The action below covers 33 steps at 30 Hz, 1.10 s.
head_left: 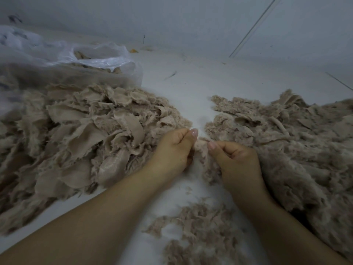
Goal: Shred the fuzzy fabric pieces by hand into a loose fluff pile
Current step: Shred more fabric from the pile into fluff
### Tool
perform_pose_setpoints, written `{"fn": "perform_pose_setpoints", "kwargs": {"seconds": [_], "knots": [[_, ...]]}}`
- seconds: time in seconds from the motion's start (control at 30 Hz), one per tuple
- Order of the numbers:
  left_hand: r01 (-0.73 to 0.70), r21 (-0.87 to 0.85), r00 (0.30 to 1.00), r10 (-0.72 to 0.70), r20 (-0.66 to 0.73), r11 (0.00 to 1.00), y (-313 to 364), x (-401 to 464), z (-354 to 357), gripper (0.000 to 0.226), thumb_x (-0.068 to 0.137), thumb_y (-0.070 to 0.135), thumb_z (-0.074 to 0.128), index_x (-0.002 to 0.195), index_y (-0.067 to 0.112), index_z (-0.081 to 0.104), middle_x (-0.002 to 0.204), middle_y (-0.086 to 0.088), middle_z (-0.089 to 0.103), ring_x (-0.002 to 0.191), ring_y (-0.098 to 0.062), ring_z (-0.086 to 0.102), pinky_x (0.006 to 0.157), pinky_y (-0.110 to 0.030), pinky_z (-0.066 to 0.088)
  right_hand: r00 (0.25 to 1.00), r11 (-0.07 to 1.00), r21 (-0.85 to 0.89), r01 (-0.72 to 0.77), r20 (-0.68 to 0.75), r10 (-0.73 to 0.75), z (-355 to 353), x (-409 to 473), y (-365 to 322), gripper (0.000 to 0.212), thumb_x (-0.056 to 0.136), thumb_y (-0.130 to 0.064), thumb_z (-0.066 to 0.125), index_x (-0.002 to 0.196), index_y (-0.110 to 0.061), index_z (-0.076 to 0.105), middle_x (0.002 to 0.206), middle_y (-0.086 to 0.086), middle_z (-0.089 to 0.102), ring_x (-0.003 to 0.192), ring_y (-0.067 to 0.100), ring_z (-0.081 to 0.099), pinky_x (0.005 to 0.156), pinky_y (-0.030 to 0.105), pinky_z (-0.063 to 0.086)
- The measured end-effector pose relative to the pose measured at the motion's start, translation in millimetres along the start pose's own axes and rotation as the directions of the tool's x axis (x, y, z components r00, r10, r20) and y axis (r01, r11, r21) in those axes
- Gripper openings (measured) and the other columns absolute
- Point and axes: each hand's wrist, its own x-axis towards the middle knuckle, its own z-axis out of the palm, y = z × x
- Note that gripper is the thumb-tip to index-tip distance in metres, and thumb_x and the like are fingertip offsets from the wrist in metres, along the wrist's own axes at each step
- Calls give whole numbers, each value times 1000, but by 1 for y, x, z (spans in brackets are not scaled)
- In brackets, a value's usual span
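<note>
**Small scrap, tight grips, crowded sides**

We pinch one fuzzy fabric scrap (202, 145) between left hand (172, 148) and right hand (236, 157), both grips closed on it, low over the pale floor (191, 88). It may slip or tear unevenly, scattering fluff into the unshredded heap (80, 134). The fluff pile (298, 150) crowds our right; open room lies ahead.

Both bare forearms reach in from the near edge, converging toward centre. Left hand (174, 148) has fingers curled, thumb tip pointing forward; right hand (236, 156) mirrors it, thumb angled toward the left. Thumb tips close together, both pinching one fabric piece (202, 145).
</note>
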Motion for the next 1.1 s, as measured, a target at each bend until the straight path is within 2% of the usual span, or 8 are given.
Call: {"fn": "perform_pose_setpoints", "kwargs": {"seconds": [0.13, 0.3, 0.4, 0.53, 0.63, 0.9, 1.0, 1.1], "knots": [[51, -62, 997, -47, 59, 997, 1, 3, -8, 45, 105, 23, 40, 61, 14, 34, 49, -2, 31, 40, -14, 27, 39, -20, 22, 993, 995, 92, -50, -100, 59, 1, 3, 1, 39, 99, -23, 58, 67, 1, 62, 63, 35, 52, 52, 36, 48, 48, 54, 45], [57, 89, 980, -73, 188, 994, 0, 1, -13, 34, 80, 39, 75, 84, 13, 54, 65, -13, 53, 38, -21, 45, 36, -20, 30, 999, 999, 45, 12, -51, -10, 1, 2, 1, 32, 98, -28, 59, 73, -15, 75, 64, 26, 64, 54, 44, 57, 53, 51, 51], [17, 122, 987, -37, 159, 992, -1, 1, -10, 11, 90, 24, 68, 84, 16, 63, 65, -11, 55, 37, -19, 45, 34, -19, 31, 999, 999, 36, 39, 15, -39, 0, 1, -2, 29, 97, -31, 59, 83, -14, 78, 73, 33, 65, 69, 55, 59, 61, 62, 53], [42, 41, 999, -42, -1, 998, -4, 3, -12, 43, 98, 25, 55, 60, 5, 52, 51, -13, 42, 37, -19, 34, 35, -16, 23, 999, 997, 64, 49, 6, -49, 2, 0, 1, 39, 99, -25, 56, 66, -14, 73, 52, 9, 62, 48, 17, 59, 49, 25, 49], [78, -60, 994, -82, -72, 995, -3, 5, -13, 44, 101, 18, 48, 58, 14, 48, 48, -8, 43, 33, -20, 37, 33, -16, 23, 997, 995, 97, -1, -73, 8, 2, 2, 3, 55, 95, -38, 58, 71, 11, 57, 61, 36, 47, 56, 24, 47, 52, 46, 46], [9, 404, 957, -125, 263, 915, 4, -3, -5, 31, 82, 26, 78, 65, 6, 61, 52, -7, 55, 41, -16, 43, 41, -21, 34, 985, 991, 130, -36, -164, 58, 1, 2, 2, 48, 100, -29, 56, 69, 8, 56, 66, 42, 48, 55, 29, 47, 49, 51, 43], [85, 341, 944, -185, 273, 936, 7, -2, -13, 27, 85, 17, 74, 64, 3, 64, 47, -8, 55, 35, -16, 42, 38, -17, 34, 974, 991, 127, -43, -215, 70, 0, 3, 0, 44, 101, -28, 55, 70, 3, 63, 70, 40, 54, 53, 37, 50, 51, 58, 47], [156, 228, 901, -233, 365, 961, 15, -2, -22, 23, 79, 25, 73, 69, 6, 68, 47, -7, 54, 34, -14, 43, 37, -17, 31, 974, 993, 113, -39, -217, 63, -1, 4, 2, 45, 101, -28, 55, 63, -4, 61, 55, 25, 50, 49, 26, 42, 46, 45, 39]]}}
